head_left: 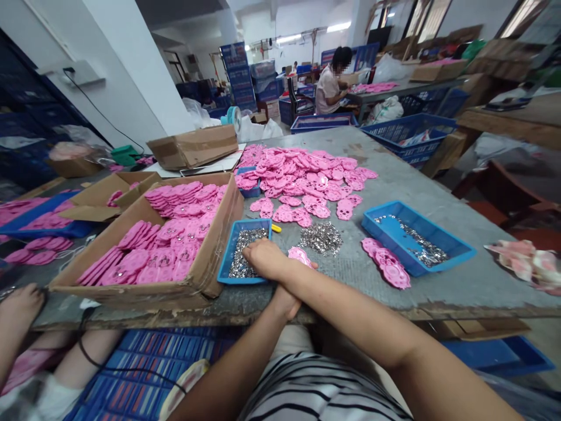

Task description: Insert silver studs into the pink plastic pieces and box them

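Observation:
My forearms cross, the right one over the left. My right hand (265, 258) reaches over the left blue tray (222, 266), its fingertips closed together at the small shiny metal parts (240, 257); whatever they pinch is too small to make out. Partly hidden below my right wrist, my left hand (287, 301) grips a flat pink piece (299, 255) with a lobed outline. Just beyond, a loose heap of metal parts (322, 237) lies on the table. Two or so similar pink pieces (386, 263) lie overlapping to the right, beside another blue tray (460, 250) holding metal parts.
A cardboard box (193, 295) full of stacked pink pieces stands at left. A large pink pile (302, 175) covers the table's far middle. A yellow object (276, 228) lies by the left tray. Another person's hand (21, 307) is at far left; a co-worker (329, 88) sits beyond.

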A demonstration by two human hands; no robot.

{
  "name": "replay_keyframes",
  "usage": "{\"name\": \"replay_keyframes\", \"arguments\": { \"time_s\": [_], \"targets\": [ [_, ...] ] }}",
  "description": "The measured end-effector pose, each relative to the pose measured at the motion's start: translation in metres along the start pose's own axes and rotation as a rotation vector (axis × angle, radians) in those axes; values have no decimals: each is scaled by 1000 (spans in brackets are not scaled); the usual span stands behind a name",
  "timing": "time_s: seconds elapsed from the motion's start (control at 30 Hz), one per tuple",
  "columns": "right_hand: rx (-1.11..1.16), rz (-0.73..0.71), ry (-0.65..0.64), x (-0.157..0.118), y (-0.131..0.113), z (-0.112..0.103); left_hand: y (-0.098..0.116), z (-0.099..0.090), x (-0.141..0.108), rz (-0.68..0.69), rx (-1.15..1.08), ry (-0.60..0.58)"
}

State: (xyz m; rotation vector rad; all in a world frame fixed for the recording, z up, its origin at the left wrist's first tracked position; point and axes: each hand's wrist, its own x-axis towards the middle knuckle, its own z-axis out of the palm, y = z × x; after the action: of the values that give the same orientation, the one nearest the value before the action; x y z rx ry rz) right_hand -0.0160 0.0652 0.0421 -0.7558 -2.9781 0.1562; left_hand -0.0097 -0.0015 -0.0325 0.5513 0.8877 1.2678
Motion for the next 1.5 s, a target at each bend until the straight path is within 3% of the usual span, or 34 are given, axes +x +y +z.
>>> {"name": "replay_keyframes", "arguments": {
  "time_s": [0.27,0.43,0.53,0.63,0.8,0.9,1.03,1.17,1.5],
  "targets": [
    [139,55,178,-1,-1,0,10,5,-5,-54,-5,-6],
    [652,298,426,-10,13,-6,14,18,-7,83,-103,65],
    [1057,465,637,-39,31,-8,13,20,-8,121,-126,70],
    [1307,565,734,-80,43,-2,10,18,-10,169,-72,79],
    [1482,656,680,-127,35,16,2,24,-11,326,82,185],
    [1493,673,695,-132,27,25,0,29,-10,319,124,232],
    [1255,661,734,-131,31,29,1,31,-8,308,180,313],
    [1077,604,693,-135,38,29,5,29,-9,280,251,330],
    [1100,602,636,-142,40,23,13,32,-15,303,308,300]
  ]
}}
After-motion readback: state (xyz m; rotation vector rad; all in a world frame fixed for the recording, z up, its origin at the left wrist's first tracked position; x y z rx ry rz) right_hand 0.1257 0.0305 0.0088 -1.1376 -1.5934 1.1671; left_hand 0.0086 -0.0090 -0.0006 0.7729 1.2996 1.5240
